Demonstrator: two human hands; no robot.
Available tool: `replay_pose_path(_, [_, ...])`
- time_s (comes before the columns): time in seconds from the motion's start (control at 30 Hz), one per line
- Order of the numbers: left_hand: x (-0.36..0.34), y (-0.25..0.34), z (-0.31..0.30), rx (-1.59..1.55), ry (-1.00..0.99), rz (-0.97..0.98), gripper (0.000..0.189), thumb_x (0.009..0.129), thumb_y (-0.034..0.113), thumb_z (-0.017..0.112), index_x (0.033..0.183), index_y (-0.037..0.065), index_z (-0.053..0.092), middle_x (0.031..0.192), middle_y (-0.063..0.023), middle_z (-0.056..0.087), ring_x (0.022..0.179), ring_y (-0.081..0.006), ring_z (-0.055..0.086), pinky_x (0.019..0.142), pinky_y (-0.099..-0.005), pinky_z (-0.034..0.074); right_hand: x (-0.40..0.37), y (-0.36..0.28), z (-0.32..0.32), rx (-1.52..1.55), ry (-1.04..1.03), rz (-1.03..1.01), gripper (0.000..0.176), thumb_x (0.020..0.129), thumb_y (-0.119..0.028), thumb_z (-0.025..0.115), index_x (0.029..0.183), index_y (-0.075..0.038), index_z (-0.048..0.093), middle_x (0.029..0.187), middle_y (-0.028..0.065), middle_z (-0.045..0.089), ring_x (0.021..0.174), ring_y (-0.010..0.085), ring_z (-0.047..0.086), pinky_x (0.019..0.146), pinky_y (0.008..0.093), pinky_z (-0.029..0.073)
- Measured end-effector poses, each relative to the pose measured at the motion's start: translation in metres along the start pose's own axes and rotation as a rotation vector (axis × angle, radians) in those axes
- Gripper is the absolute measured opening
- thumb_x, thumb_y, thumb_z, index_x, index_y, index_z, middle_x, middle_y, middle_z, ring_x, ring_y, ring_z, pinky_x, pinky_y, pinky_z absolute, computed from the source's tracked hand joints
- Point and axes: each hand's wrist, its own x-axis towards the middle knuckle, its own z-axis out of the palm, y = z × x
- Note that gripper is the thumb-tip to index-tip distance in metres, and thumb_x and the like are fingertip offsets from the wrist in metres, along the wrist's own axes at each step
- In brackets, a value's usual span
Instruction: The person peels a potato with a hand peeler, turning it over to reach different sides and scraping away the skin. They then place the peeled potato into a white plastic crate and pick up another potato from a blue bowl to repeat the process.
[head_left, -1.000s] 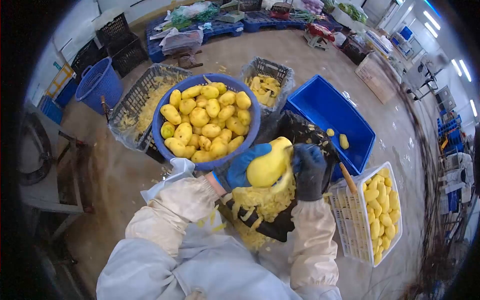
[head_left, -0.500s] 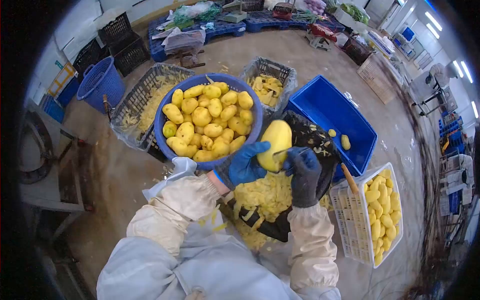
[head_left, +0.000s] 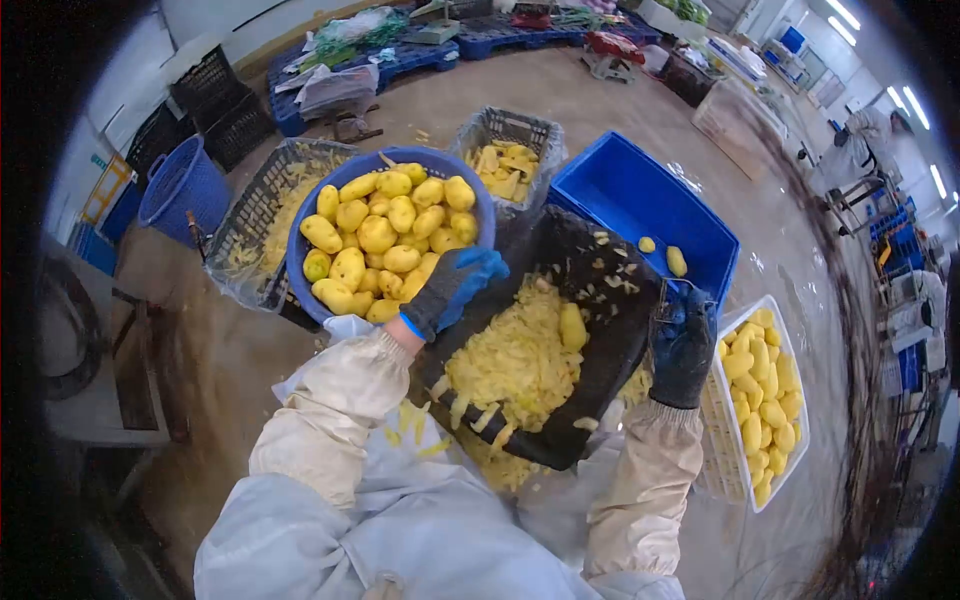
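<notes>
The left hand's [head_left: 455,291] fingers are loosely open just beside the yellow potatoes [head_left: 377,234] in the round blue tub [head_left: 297,262], the right hand's [head_left: 686,345] fingers pinch a thin metal tool [head_left: 671,291], and one smooth potato [head_left: 573,328] lies by the peels [head_left: 518,357] between both hands' fingers.

basin rim [head_left: 305,205]: partly behind left hand [head_left: 458,288] | tool [head_left: 668,300] in right hand [head_left: 687,338]: blurred

"What stands on the floor [head_left: 545,85] around your blue tub [head_left: 630,190]?"

"Your white crate [head_left: 722,430], toward you and to its right; a small plastic-lined crate [head_left: 532,125] beside it, left; well farther left, your round blue basket [head_left: 190,195]."
</notes>
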Motion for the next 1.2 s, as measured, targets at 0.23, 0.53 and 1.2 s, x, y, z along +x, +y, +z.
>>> replay_pose_path(0.23, [0.055, -0.096, 0.098, 0.677, -0.408, -0.085, 0.035, 0.09, 0.031, 0.056, 0.106, 0.001, 0.064, 0.1, -0.0158, 0.067, 0.094, -0.0275, 0.063, 0.085, -0.037, 0.048, -0.017, -0.047, -0.063, -1.501, -0.033, -0.519, 0.022, 0.092, -0.01, 0.056, 0.112, -0.001, 0.055, 0.092, 0.0046, 0.06, 0.081, 0.0155, 0.056, 0.076, 0.0282, 0.049])
replay_pose_path(0.53, [0.139, -0.267, 0.215, 0.827, -0.19, -0.312, 0.072, 0.081, 0.05, 0.056, 0.126, -0.006, 0.048, 0.121, -0.0294, 0.054, 0.114, -0.0404, 0.051, 0.095, -0.0438, 0.043, -0.05, -0.068, -0.073, -0.942, 0.212, -0.024, 0.015, 0.096, -0.024, 0.049, 0.094, -0.011, 0.055, 0.063, -0.0029, 0.045, 0.054, 0.0108, 0.042, 0.056, 0.028, 0.037])
replay_pose_path(1.2, [0.062, -0.132, 0.155, -1.353, -0.29, -0.638, 0.047, 0.093, 0.025, 0.056, 0.133, 0.003, 0.046, 0.122, -0.0141, 0.059, 0.11, -0.0292, 0.059, 0.097, -0.0458, 0.047, -0.054, -0.07, -0.081, -0.717, 0.104, 0.004, 0.009, 0.094, -0.015, 0.054, 0.097, -0.008, 0.058, 0.079, -0.0024, 0.055, 0.066, 0.0076, 0.052, 0.06, 0.0246, 0.045])
